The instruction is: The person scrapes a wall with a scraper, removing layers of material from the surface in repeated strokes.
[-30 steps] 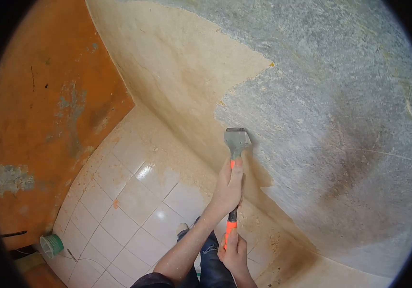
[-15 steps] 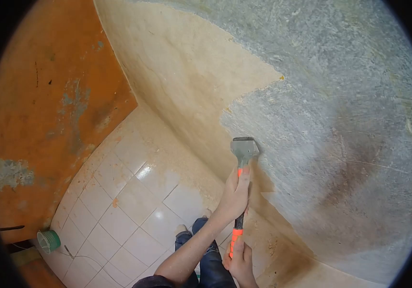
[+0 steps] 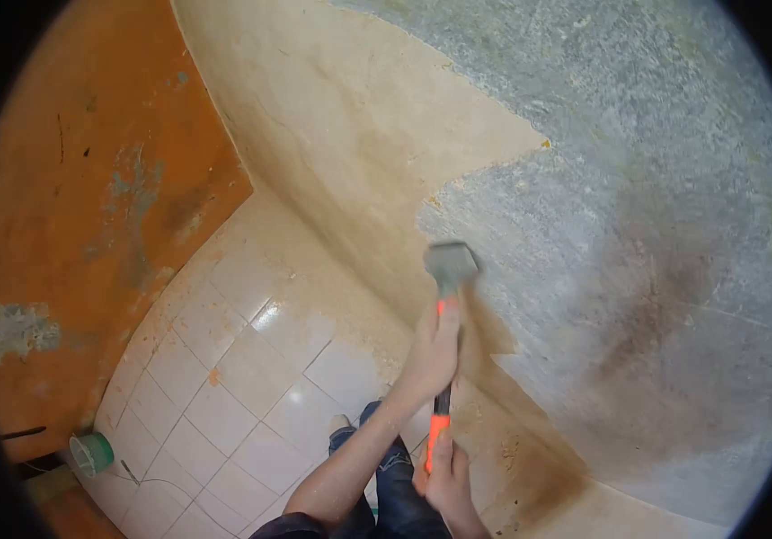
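Note:
A floor-and-wall scraper with a wide grey head (image 3: 452,261) and a black-and-orange handle (image 3: 438,429) lies across the middle of the view. My left hand (image 3: 434,352) is wrapped round the handle just below the head, thumb along the orange collar. Lower down, my right hand (image 3: 447,474) grips the orange end of the same handle. The slightly blurred head overlaps the wall where cream paint (image 3: 359,117) meets the scraped grey surface (image 3: 584,260). Its blade edge is hidden.
An orange wall (image 3: 53,198) with peeled patches stands at left. Dust and flakes lie on the white tile floor (image 3: 224,413) along the wall's foot. A green-and-white basket (image 3: 91,454) sits at lower left near a thin cable (image 3: 166,483). My legs (image 3: 395,476) are below.
The scraper head has shifted slightly up and left and tilted. Both hands moved a little with it, still holding the handle. The view has shifted slightly.

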Demonstrator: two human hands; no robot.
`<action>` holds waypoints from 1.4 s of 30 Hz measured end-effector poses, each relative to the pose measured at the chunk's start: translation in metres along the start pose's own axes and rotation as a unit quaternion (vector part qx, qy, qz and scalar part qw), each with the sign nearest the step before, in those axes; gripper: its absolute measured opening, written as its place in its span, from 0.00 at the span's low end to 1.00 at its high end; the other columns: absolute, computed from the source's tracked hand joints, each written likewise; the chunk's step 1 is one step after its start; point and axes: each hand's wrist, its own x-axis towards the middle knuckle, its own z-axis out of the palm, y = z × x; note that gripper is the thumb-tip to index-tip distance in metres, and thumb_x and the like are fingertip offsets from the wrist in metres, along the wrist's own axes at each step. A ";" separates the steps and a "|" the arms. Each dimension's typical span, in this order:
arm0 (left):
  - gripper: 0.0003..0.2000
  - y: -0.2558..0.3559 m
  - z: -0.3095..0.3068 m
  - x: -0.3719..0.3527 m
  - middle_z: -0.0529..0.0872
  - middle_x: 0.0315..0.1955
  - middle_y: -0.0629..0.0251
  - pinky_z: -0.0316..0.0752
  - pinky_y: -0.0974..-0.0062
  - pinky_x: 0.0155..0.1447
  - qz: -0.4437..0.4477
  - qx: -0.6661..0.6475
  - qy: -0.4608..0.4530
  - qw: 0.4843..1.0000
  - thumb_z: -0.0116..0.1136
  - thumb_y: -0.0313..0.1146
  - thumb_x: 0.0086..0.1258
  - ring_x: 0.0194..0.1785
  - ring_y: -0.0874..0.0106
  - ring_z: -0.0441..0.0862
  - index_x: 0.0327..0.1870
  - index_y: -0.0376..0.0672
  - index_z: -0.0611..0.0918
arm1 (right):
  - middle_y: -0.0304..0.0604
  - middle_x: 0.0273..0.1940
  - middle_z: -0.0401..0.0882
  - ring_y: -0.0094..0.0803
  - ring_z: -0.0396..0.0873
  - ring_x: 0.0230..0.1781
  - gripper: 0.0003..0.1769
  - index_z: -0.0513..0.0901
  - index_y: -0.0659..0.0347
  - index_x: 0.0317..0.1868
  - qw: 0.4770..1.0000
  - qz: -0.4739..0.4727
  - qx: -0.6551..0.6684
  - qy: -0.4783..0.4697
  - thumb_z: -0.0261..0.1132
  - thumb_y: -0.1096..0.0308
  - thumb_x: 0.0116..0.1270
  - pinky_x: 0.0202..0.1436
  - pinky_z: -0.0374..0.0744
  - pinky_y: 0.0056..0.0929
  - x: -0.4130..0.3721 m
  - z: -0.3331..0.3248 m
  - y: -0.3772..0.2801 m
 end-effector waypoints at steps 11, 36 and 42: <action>0.22 -0.001 0.006 0.005 0.61 0.08 0.73 0.58 0.77 0.09 0.000 -0.015 0.017 1.000 0.34 0.58 0.80 0.06 0.78 0.57 0.35 0.48 0.63 | 0.33 0.15 0.65 0.20 0.64 0.12 0.31 0.69 0.59 0.27 0.999 0.028 0.036 -0.019 0.41 0.42 0.80 0.16 0.63 0.21 0.002 -0.004 -0.009; 0.22 0.015 -0.015 0.027 0.59 0.09 0.73 0.59 0.78 0.10 0.057 -0.012 0.038 0.998 0.33 0.60 0.79 0.07 0.79 0.58 0.34 0.50 0.62 | 0.33 0.14 0.65 0.19 0.63 0.11 0.29 0.70 0.59 0.29 0.997 0.036 0.042 -0.055 0.41 0.46 0.81 0.16 0.63 0.21 0.020 -0.001 -0.029; 0.23 0.019 -0.010 0.015 0.59 0.09 0.73 0.59 0.78 0.10 -0.008 -0.012 0.008 1.000 0.31 0.61 0.79 0.07 0.79 0.58 0.36 0.49 0.62 | 0.34 0.15 0.66 0.20 0.64 0.11 0.30 0.70 0.59 0.29 0.998 0.032 0.044 -0.044 0.42 0.43 0.80 0.16 0.64 0.20 0.007 0.009 -0.027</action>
